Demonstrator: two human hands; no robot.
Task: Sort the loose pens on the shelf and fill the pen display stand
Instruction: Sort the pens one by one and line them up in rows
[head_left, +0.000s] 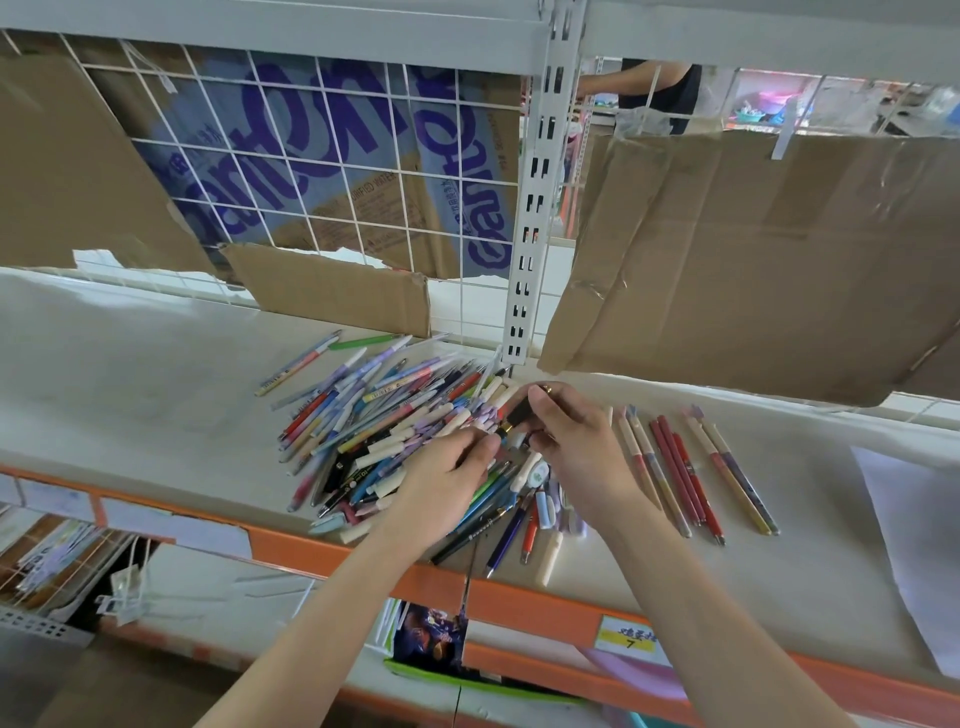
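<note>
A big heap of loose pens (374, 431) in many colours lies on the white shelf board (130, 374). To its right several pens (685, 467) lie side by side in a sorted row. My right hand (576, 447) grips a black pen with gold bands (519, 415) above the heap. My left hand (447, 478) pinches the lower end of that same pen with its fingertips. No pen display stand shows in this view.
The shelf's orange front rail (519, 597) carries a yellow price label (628, 636). Torn cardboard sheets (753, 260) hang on the white wire grid (332, 171) behind. A white upright post (530, 234) stands just behind the heap. A white paper sheet (914, 545) lies at the right.
</note>
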